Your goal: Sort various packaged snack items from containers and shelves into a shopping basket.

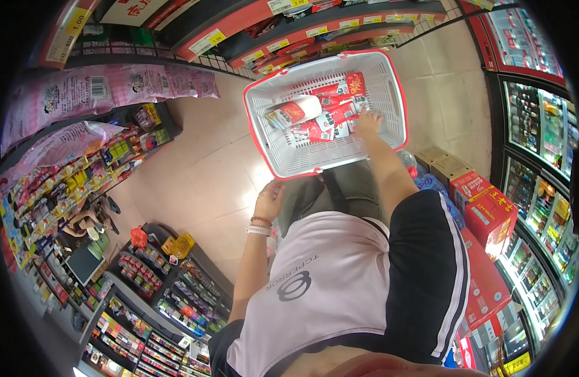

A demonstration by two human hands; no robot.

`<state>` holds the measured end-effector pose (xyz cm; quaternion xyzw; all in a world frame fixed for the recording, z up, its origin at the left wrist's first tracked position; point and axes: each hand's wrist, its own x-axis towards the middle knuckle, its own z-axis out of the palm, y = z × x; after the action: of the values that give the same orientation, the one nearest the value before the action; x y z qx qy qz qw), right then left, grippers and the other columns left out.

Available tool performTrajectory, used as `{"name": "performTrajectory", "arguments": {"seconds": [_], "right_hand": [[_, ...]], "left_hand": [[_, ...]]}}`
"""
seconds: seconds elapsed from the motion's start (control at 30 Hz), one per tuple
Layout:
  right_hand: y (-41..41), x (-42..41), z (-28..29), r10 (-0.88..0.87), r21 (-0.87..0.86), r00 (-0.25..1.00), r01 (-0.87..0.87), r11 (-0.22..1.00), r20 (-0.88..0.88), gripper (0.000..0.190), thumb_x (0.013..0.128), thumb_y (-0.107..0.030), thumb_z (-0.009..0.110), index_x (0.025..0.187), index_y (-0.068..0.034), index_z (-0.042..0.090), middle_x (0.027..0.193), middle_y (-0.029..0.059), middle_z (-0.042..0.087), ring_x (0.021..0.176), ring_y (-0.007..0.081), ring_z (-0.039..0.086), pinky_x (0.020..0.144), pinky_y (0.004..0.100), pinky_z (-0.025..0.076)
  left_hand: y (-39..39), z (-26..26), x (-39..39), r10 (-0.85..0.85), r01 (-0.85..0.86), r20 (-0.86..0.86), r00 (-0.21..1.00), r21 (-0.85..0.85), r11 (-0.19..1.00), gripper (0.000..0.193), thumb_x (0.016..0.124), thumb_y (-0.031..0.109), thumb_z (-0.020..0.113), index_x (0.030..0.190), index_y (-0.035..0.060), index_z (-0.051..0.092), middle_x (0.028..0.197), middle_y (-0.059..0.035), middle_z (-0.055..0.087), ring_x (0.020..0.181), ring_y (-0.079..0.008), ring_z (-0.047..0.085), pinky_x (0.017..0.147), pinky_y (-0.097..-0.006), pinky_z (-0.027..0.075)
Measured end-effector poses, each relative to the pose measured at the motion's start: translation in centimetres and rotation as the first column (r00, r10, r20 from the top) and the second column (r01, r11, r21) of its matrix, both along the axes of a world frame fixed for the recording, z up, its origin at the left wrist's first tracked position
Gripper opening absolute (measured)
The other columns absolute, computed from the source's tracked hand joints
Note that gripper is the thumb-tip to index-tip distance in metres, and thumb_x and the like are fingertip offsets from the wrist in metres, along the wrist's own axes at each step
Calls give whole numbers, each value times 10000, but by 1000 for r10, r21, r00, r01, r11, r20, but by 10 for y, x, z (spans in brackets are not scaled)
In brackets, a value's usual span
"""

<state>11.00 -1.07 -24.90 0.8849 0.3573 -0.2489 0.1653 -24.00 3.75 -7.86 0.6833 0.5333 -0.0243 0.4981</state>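
Observation:
A white plastic shopping basket (328, 160) with a red rim stands in front of my legs. Inside it lie several red and white snack packets (337, 115) in a loose pile. A white package with a red printed panel (295, 112) rests on the left part of the pile. My right hand (368, 123) reaches down into the basket's right side, its fingers at the edge of the packets. Whether they grip one is hidden. Outside the basket, just below its near left corner, hangs my left hand (269, 200) with loosely curled fingers; its palm is turned from view.
Shelves with price tags (275, 45) run close behind the basket. Pink bags (101, 87) hang at the left. Red cartons (485, 205) and bottled-water packs (433, 184) stand by my right side, before glass-door coolers (537, 122). Another person (91, 219) is far left, beside a counter display (143, 268).

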Motion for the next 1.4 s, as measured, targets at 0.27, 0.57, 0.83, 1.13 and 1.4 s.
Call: {"name": "performTrajectory", "arguments": {"seconds": [0.27,0.57,0.83,1.13,1.4], "right_hand": [[22,21,17,472,112,811,-464,879,-346,180,795,-142,545,953,-116,627,1049,60,616,1011,235,573,916,482,377],[53,-3,-15,404,127,857,-383,915,-322,846,668,-149,730,1375,-188,267,1413,77,290,1335,295,215,1071,505,196],[49,-16,-32,431,16,896,-432,902,-105,416,871,-149,441,1284,-189,408,1310,84,425,1248,277,348,1061,537,127],[35,-13,-18,283,32,907,-288,957,-312,352,831,-109,456,1175,-172,490,970,94,649,1010,246,591,1024,479,269],[34,26,59,228,262,925,-149,953,-303,394,754,-130,585,1136,-127,490,911,195,637,934,331,601,903,448,390]], "left_hand": [[5,1,-10,-38,32,-129,991,-50,998,280,844,221,558,1046,29,583,920,-162,638,753,-276,637,670,-358,501],[3,-8,-24,-21,8,-211,977,-62,998,294,838,243,560,1061,52,574,920,-161,638,738,-285,635,678,-383,499],[-6,-14,-43,-72,62,-214,974,-56,997,290,845,229,562,1038,13,579,883,-164,644,735,-254,640,654,-341,502],[9,-13,-13,-95,101,-145,985,35,994,296,837,224,568,1039,8,579,890,-152,642,667,-244,636,627,-337,501],[12,0,15,-109,117,-107,988,68,991,301,824,223,578,1047,23,583,884,-130,646,604,-210,608,598,-323,491]]}}
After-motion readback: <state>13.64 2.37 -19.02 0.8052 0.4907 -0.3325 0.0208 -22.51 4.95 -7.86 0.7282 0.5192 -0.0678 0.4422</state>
